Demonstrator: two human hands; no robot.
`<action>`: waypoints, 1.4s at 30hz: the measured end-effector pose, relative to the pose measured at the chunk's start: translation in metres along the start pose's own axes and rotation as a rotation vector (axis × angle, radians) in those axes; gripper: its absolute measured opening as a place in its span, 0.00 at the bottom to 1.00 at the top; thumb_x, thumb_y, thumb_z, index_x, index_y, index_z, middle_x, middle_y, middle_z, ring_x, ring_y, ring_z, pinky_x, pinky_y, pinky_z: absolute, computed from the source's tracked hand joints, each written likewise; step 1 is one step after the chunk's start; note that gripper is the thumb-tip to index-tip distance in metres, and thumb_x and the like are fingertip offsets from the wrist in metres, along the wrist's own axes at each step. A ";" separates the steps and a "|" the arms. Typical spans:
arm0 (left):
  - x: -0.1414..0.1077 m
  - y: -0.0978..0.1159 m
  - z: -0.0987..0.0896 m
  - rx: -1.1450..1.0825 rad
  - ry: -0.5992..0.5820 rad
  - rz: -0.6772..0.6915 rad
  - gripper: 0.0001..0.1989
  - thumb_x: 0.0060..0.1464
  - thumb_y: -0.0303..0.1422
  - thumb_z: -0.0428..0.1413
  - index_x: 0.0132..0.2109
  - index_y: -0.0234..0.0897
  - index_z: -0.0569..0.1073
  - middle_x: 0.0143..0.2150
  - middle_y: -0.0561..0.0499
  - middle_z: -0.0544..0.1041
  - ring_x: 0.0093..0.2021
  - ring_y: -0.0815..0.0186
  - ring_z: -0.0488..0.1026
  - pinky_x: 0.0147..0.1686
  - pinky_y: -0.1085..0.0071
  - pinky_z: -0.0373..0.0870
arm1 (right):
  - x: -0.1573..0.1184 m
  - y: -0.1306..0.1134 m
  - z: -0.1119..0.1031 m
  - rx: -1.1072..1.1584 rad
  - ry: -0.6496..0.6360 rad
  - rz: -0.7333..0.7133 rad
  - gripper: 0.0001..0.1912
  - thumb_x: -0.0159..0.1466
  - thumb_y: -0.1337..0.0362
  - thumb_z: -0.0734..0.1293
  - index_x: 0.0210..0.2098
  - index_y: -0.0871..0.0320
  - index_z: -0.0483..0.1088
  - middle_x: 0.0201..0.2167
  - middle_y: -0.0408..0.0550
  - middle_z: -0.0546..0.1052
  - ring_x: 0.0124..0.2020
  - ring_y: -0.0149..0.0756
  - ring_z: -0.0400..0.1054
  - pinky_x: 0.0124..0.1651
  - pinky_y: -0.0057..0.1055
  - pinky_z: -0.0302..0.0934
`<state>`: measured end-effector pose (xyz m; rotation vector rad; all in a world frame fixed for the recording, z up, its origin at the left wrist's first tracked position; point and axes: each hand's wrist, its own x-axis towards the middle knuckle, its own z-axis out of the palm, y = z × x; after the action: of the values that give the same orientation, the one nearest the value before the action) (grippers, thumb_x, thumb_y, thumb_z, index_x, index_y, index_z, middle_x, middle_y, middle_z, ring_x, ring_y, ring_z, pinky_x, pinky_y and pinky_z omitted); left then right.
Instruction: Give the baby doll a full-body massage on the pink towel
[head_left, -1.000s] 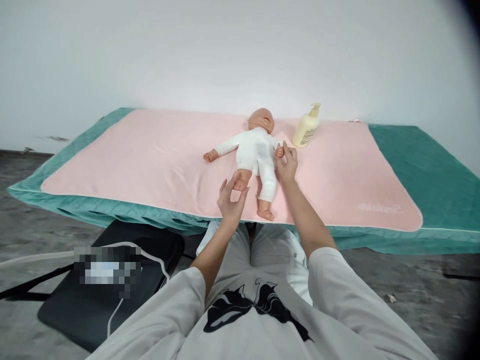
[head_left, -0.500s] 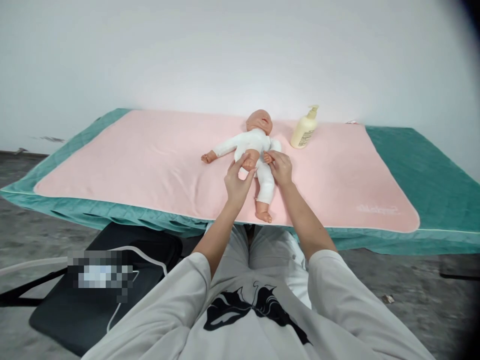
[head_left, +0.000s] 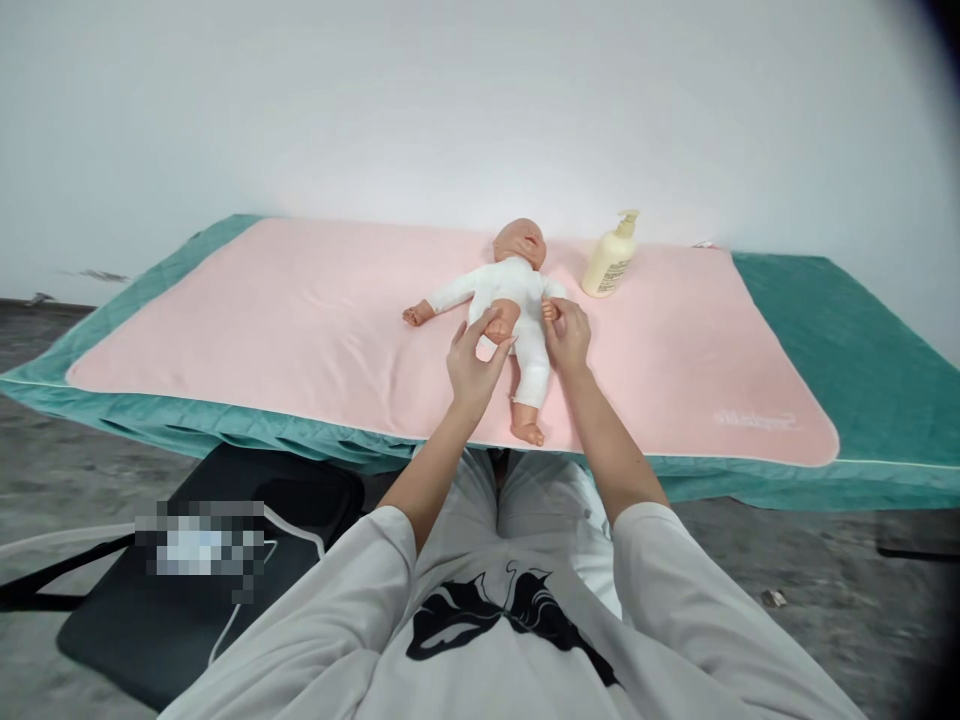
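"White wall (head_left: 480,100) right across the back. What stands against it?"

"A long, bed-like surface under a green quilted cover (head_left: 862,310). It shows past both ends of the pink mat (head_left: 300,300), whose near edge runs just inside the green one."

"And below that edge?"

"A black object (head_left: 135,620), flat and padded, on the left, partly pixelated."

"Where's the doll (head_left: 514,275)?"

"On its back near the mat's middle, head toward the wall, one arm flung left. Its lowered foot (head_left: 527,433) nearly reaches the near edge, so it's tight there. Sideways there's a broad pink stretch to the left, and decent room to the right."

"Anything in the way?"

"Only the cream pump bottle (head_left: 609,262), near the far edge, beside the doll but apart from it."

"The hands?"

"The left hand (head_left: 474,365) has thumb and fingers curled around the raised foot (head_left: 498,328), bent up over the belly. The right hand (head_left: 570,338) pinches the doll's little hand (head_left: 550,309) between thumb and fingertips."
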<state>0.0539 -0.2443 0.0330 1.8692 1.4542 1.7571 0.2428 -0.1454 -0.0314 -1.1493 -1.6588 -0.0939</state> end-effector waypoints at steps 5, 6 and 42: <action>-0.011 0.006 -0.013 0.029 0.006 0.015 0.19 0.56 0.37 0.62 0.54 0.41 0.73 0.53 0.48 0.79 0.55 0.60 0.76 0.65 0.56 0.63 | -0.003 0.009 -0.003 0.098 0.265 0.204 0.24 0.68 0.54 0.60 0.59 0.59 0.62 0.52 0.58 0.70 0.56 0.43 0.67 0.61 0.47 0.61; -0.014 0.007 -0.015 0.031 0.009 0.019 0.19 0.56 0.38 0.62 0.54 0.41 0.73 0.53 0.49 0.80 0.54 0.60 0.77 0.65 0.56 0.63 | -0.003 0.011 -0.004 0.111 0.309 0.238 0.25 0.67 0.54 0.60 0.60 0.59 0.60 0.53 0.58 0.69 0.57 0.43 0.66 0.62 0.47 0.60; -0.143 -0.043 -0.064 0.225 -0.028 -0.162 0.25 0.53 0.39 0.63 0.57 0.42 0.74 0.53 0.45 0.80 0.54 0.53 0.77 0.55 0.55 0.75 | -0.015 0.058 -0.003 0.185 0.417 0.673 0.16 0.69 0.57 0.54 0.51 0.58 0.57 0.53 0.62 0.60 0.58 0.48 0.63 0.64 0.58 0.55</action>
<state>0.0045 -0.3569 -0.0732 1.8081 1.8018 1.5436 0.2852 -0.1253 -0.0679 -1.3761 -0.8437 0.2296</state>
